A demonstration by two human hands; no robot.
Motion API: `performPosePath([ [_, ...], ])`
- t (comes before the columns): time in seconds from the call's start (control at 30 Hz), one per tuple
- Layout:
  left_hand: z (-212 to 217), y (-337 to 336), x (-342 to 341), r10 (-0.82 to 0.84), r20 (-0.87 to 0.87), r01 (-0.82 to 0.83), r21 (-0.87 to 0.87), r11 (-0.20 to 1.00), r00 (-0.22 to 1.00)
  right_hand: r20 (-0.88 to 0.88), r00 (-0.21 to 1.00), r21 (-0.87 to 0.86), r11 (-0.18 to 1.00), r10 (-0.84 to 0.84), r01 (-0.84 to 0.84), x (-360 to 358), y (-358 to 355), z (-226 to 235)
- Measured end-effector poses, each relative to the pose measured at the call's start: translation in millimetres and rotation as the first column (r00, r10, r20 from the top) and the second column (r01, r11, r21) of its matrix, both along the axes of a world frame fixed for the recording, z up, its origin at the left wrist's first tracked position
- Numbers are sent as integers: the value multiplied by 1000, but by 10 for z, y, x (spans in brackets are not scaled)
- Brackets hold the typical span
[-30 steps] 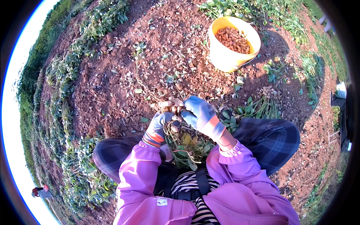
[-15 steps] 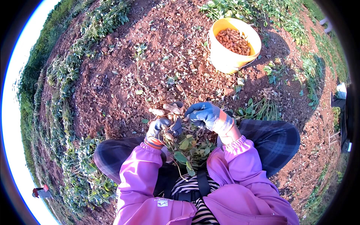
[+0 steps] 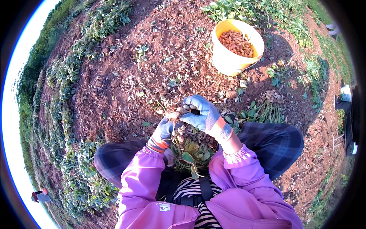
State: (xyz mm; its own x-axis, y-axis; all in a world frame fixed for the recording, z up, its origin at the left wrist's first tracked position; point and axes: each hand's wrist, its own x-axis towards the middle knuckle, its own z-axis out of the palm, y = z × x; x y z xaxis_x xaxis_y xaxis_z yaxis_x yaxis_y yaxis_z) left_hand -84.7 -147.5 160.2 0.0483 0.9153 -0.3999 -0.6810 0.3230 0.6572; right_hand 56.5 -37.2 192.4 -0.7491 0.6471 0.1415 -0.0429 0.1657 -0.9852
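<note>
In the head view, I see the left hand [image 3: 164, 131] gripping the peanut plant [image 3: 190, 157], leaves trailing below both hands. The right hand [image 3: 202, 114] pinches at the peanuts [image 3: 173, 115] just above the left. I'd judge the plant light and limp, best held by its stems; the shells stiff, crushable, best taken near their stalks.

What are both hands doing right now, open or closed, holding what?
Left hand: closed, holding a peanut plant near its roots.
Right hand: closed, pinching peanut pods at the root end.
</note>
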Motion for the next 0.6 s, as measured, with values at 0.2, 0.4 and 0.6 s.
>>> performPosePath([
  [0.2,-159,-7,27,8,7,-8,-25,1000,1000,211,962,373,924,-172,83,9,-9,142],
  [0.4,-245,-54,-41,-3,-659,218,246,944,752,230,951,429,899,-205,90,75,-8,188],
  [0.6,-83,-16,2,-41,-427,105,129,986,903,258,953,343,937,-157,62,87,-27,151],
])
